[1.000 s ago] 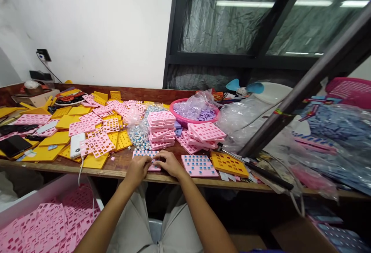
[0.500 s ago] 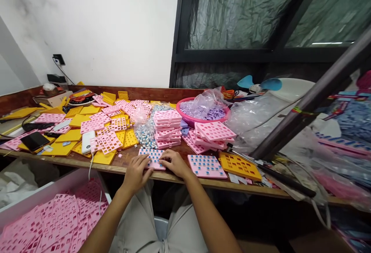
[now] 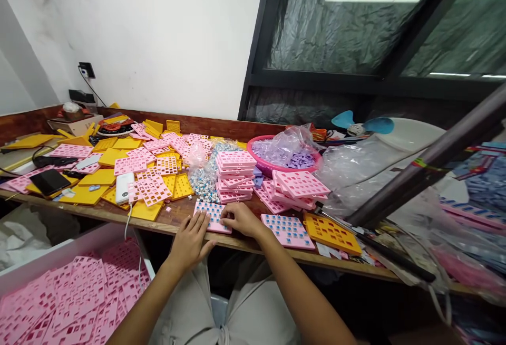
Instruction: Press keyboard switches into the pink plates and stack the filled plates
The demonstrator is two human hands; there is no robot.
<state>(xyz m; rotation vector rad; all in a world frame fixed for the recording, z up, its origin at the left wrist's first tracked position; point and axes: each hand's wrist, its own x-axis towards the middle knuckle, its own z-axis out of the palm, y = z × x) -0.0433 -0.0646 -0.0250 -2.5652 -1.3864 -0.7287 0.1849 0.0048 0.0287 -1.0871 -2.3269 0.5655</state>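
Observation:
A pink grid tray (image 3: 210,212) with blue pieces in its holes lies at the front edge of the wooden bench (image 3: 237,242). My left hand (image 3: 190,240) lies flat at the bench edge, fingers stretched out, fingertips touching the tray's left side. My right hand (image 3: 242,218) rests on the tray's right end with fingers curled down onto it. Just behind the tray sit a clear bag of small blue and white pieces (image 3: 202,180) and a stack of pink trays (image 3: 234,174).
A filled pink tray (image 3: 287,230) and a yellow tray (image 3: 331,233) lie to the right. Many pink and yellow trays, a phone (image 3: 50,181) and a white power bank (image 3: 123,187) cover the left. A pink basin (image 3: 281,155) stands behind; a bin of pink trays (image 3: 63,297) sits below left.
My left hand has slid off the tray toward me and flattened at the bench edge. The right hand stays on the tray. The camera has turned slightly.

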